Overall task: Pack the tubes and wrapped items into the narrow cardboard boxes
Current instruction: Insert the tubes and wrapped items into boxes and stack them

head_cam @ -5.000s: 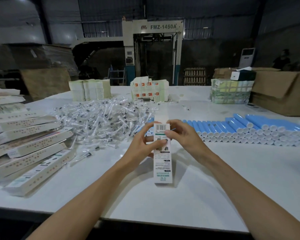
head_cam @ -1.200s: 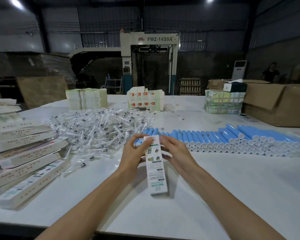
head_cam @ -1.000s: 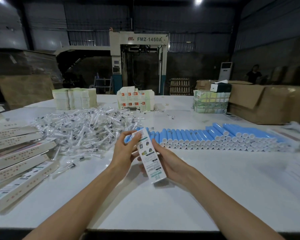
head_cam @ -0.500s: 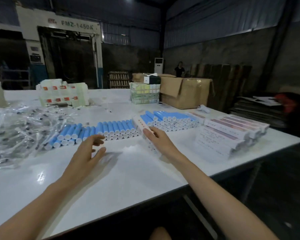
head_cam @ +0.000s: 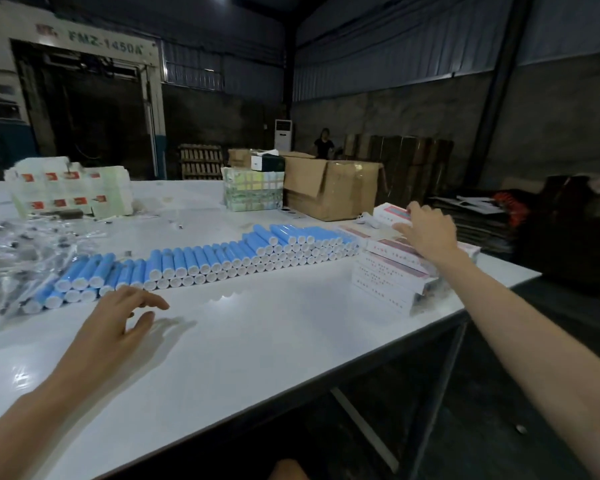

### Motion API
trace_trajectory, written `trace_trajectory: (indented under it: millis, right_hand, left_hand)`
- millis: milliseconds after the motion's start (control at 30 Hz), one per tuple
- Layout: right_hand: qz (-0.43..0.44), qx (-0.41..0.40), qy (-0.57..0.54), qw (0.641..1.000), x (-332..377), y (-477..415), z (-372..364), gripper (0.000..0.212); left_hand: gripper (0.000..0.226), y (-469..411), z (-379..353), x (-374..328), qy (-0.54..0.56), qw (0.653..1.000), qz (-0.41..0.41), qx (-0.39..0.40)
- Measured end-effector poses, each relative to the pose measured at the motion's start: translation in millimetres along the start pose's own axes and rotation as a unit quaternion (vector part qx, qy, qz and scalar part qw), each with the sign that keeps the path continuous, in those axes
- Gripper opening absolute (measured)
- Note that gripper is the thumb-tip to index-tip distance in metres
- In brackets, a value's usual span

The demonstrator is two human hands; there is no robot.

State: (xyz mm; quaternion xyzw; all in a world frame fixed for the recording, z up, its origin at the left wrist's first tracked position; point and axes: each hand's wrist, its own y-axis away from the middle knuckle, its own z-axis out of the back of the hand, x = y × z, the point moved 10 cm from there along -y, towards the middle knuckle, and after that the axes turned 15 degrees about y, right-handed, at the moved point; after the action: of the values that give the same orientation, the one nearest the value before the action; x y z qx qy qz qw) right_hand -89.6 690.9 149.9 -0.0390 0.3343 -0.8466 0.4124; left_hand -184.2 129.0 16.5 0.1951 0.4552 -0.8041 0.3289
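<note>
At the table's right end my right hand (head_cam: 426, 232) reaches out over a stack of packed narrow boxes (head_cam: 390, 277). It holds one narrow white box (head_cam: 390, 213) between thumb and fingers, just above the top of that stack. My left hand (head_cam: 118, 323) hovers low over the white table (head_cam: 257, 341) with its fingers spread and holds nothing. A long stacked row of blue tubes (head_cam: 222, 256) with white caps lies beyond it. The heap of clear wrapped items (head_cam: 11, 258) is at the far left, partly cut off.
A brown carton (head_cam: 329, 188), green-white bundles (head_cam: 253, 194) and white packs with red labels (head_cam: 70, 192) stand at the back of the table. The table's right corner ends just past the box stack. A person (head_cam: 324, 143) stands far behind.
My view has swung right. My left hand let go of the narrow box; my right hand carried it from the table's middle to the stack at the right end.
</note>
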Motion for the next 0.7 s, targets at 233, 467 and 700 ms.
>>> trace_trajectory:
  millis: [233, 467, 700]
  right_hand:
    - [-0.041, 0.117, 0.004, 0.992, -50, -31, -40, 0.049]
    - [-0.049, 0.19, -0.001, 0.981, -68, -20, -84, 0.053]
    - [-0.018, -0.022, 0.016, 0.999, -5, -28, -22, 0.039]
  left_hand:
    - [0.029, -3, -2, 7, -0.008, 0.999, -0.03, 0.005]
    - [0.029, -4, -4, 12, 0.002, 1.0, -0.02, 0.011]
    - [0.039, -3, -6, 5, -0.006, 1.0, 0.007, 0.01]
